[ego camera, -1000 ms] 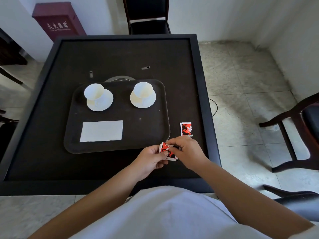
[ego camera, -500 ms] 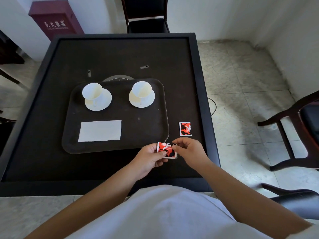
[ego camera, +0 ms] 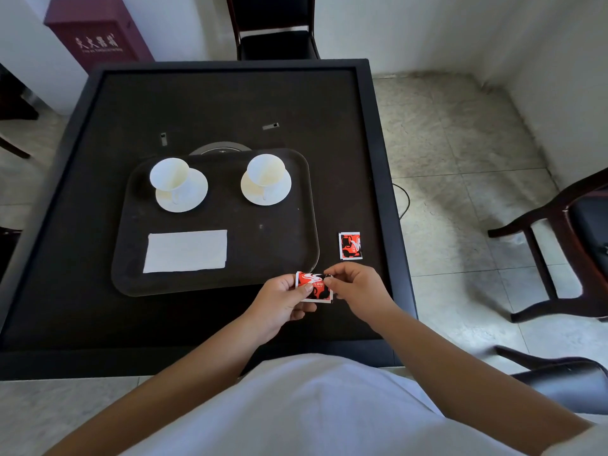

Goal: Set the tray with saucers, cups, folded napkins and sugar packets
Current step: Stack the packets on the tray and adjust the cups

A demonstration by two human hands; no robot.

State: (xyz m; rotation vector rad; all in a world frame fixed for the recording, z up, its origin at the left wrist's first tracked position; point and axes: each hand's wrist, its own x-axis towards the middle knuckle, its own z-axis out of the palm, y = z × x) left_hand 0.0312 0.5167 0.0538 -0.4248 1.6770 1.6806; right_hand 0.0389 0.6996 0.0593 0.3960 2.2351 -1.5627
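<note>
A dark tray (ego camera: 289,245) lies on the black table (ego camera: 98,324). On its far half stand two white cups, the left cup (ego camera: 169,174) on its saucer (ego camera: 190,200) and the right cup (ego camera: 266,170) on its saucer (ego camera: 278,195). A folded white napkin (ego camera: 186,251) lies at the tray's near left. Just off the tray's near right corner, my left hand (ego camera: 279,306) and my right hand (ego camera: 357,291) both pinch a red, black and white sugar packet (ego camera: 314,287). A second sugar packet (ego camera: 350,246) lies flat on the table right of the tray.
A round grey disc (ego camera: 223,148) shows in the table behind the tray. A black chair (ego camera: 274,31) stands at the far side, a dark wooden chair (ego camera: 566,245) to the right, and a maroon cabinet (ego camera: 93,34) at the back left.
The packet between my hands has turned flatter and wider toward the camera and shifted slightly left, toward the tray's corner. Everything on the tray stayed where it was.
</note>
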